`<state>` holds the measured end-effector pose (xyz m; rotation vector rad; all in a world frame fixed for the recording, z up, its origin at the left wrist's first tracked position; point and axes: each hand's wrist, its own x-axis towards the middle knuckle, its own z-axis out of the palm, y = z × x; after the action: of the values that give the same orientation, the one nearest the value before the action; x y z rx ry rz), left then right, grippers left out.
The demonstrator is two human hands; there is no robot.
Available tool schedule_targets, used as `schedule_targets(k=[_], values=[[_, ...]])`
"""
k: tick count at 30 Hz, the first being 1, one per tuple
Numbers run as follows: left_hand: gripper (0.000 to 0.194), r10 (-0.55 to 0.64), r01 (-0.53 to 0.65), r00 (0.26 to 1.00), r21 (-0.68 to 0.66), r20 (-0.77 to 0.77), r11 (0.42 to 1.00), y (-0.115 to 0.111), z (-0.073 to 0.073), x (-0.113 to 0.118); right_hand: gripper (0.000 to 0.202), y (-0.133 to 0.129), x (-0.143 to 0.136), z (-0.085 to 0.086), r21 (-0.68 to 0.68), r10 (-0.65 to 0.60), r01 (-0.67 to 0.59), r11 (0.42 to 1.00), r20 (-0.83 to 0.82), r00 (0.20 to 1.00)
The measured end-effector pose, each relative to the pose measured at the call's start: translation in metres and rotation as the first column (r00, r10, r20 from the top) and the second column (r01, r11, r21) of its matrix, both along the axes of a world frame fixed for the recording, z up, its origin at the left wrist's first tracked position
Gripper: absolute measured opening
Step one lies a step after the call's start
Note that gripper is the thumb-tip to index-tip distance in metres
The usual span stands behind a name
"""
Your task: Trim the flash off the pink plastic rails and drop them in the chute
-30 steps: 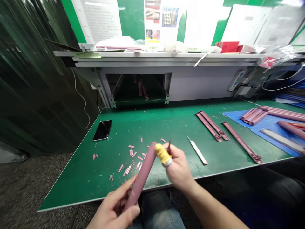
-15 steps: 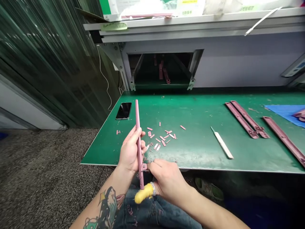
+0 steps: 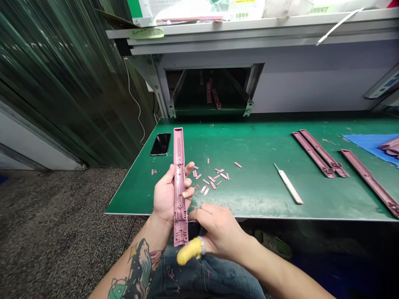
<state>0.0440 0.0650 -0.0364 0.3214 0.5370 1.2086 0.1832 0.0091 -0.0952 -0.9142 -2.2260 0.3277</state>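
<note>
Across my left hand (image 3: 165, 195) lies a long pink plastic housing half (image 3: 179, 182), its ribbed hollow inside facing up. The fingers wrap round its right edge and the thumb rests along the left. Close to the housing's lower right edge, my right hand (image 3: 218, 228) is closed with its fingers curled; whatever they hold is hidden. A yellow finger cot (image 3: 189, 251) covers its thumb, just below the housing's bottom end. Small pink scraps (image 3: 213, 179) are scattered on the green table (image 3: 249, 153) beyond my hands.
A white-handled knife (image 3: 289, 185) lies right of the scraps. Several pink housings (image 3: 314, 153) rest farther right, near a blue sheet (image 3: 364, 145). A phone (image 3: 160, 144) lies at the left edge. Behind, a conveyor opening (image 3: 212, 106) holds more pink parts.
My left hand has rolled the housing from its narrow side so that its hollow inside faces up. My right hand stays near the lower end, with little movement.
</note>
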Motion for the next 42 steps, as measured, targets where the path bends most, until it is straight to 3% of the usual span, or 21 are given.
schedule_targets(k=[7,9,11,12,13,14,16,17,18,19,20,22,23,24,25,29,36,39,41,42], values=[[0.030,-0.039,0.040,0.994,-0.007,0.103,0.999,-0.001,0.004,0.006,0.057,-0.005,-0.001,0.005,0.049,0.062,-0.062,0.997,0.006,0.998],[0.031,-0.040,0.042,0.993,-0.013,0.111,0.999,0.001,0.003,0.004,0.052,-0.017,-0.004,0.000,0.026,0.132,-0.129,0.991,-0.120,0.984],[0.030,-0.031,0.032,0.994,-0.014,0.103,0.999,0.003,0.002,0.002,0.050,-0.035,-0.012,-0.014,-0.168,0.096,-0.173,0.970,-0.392,0.915],[0.030,-0.021,0.022,0.996,-0.014,0.091,1.000,0.005,0.001,0.000,0.052,-0.047,-0.017,-0.025,-0.346,-0.002,-0.216,0.913,-0.534,0.845],[0.029,-0.006,0.007,0.997,-0.014,0.074,1.000,0.005,0.001,-0.002,0.054,-0.059,-0.023,-0.036,-0.535,-0.146,-0.285,0.795,-0.625,0.767],[0.027,0.014,-0.013,0.999,-0.016,0.051,1.000,0.006,0.000,-0.004,0.059,-0.071,-0.028,-0.048,-0.688,-0.285,-0.381,0.617,-0.647,0.708],[0.022,0.054,-0.055,0.998,-0.024,-0.009,0.998,0.006,-0.001,-0.008,0.065,-0.088,-0.033,-0.066,-0.796,-0.393,-0.532,0.290,-0.606,0.692],[0.019,0.071,-0.073,0.996,-0.028,-0.046,0.997,0.005,-0.002,-0.009,0.066,-0.092,-0.032,-0.070,-0.798,-0.385,-0.572,0.192,-0.597,0.704],[0.016,0.085,-0.087,0.993,-0.030,-0.086,0.996,0.004,-0.003,-0.009,0.065,-0.092,-0.029,-0.068,-0.795,-0.369,-0.582,0.170,-0.600,0.710],[0.014,0.091,-0.095,0.988,-0.028,-0.127,0.995,0.002,-0.003,-0.009,0.060,-0.088,-0.023,-0.062,-0.794,-0.347,-0.564,0.226,-0.607,0.715],[0.014,0.091,-0.096,0.981,-0.022,-0.171,0.995,0.000,-0.003,-0.008,0.053,-0.082,-0.016,-0.051,-0.785,-0.321,-0.517,0.340,-0.614,0.721],[0.022,0.081,-0.082,0.961,0.007,-0.264,0.997,-0.003,-0.003,-0.004,0.031,-0.064,0.001,-0.024,-0.664,-0.216,-0.327,0.672,-0.598,0.772],[0.028,0.072,-0.068,0.947,0.025,-0.312,0.997,-0.003,-0.003,-0.001,0.024,-0.055,0.009,-0.011,-0.543,-0.149,-0.230,0.807,-0.565,0.811],[0.033,0.063,-0.052,0.931,0.041,-0.360,0.998,-0.003,-0.002,0.002,0.024,-0.047,0.016,0.001,-0.423,-0.090,-0.161,0.892,-0.515,0.853],[0.038,0.054,-0.035,0.913,0.056,-0.405,0.998,-0.003,-0.002,0.006,0.026,-0.041,0.021,0.011,-0.322,-0.049,-0.114,0.940,-0.457,0.888],[0.054,0.029,0.020,0.834,0.084,-0.551,0.996,0.000,0.000,0.018,0.027,-0.034,0.029,0.024,-0.186,-0.028,-0.022,0.982,-0.263,0.964],[0.064,0.014,0.079,0.715,0.100,-0.699,0.992,-0.003,0.001,0.035,0.021,-0.036,0.036,0.021,-0.198,-0.123,0.089,0.976,-0.165,0.979],[0.066,0.035,0.081,0.681,0.124,-0.732,0.989,-0.005,0.001,0.038,0.026,-0.040,0.037,0.013,-0.143,-0.180,0.149,0.979,-0.243,0.953],[0.067,0.060,0.078,0.663,0.149,-0.746,0.986,-0.006,0.001,0.041,0.036,-0.042,0.035,0.007,-0.108,-0.268,0.246,0.963,-0.410,0.872],[0.068,0.073,0.079,0.656,0.164,-0.752,0.983,-0.005,0.001,0.042,0.038,-0.041,0.033,0.004,-0.158,-0.322,0.281,0.947,-0.503,0.802]])
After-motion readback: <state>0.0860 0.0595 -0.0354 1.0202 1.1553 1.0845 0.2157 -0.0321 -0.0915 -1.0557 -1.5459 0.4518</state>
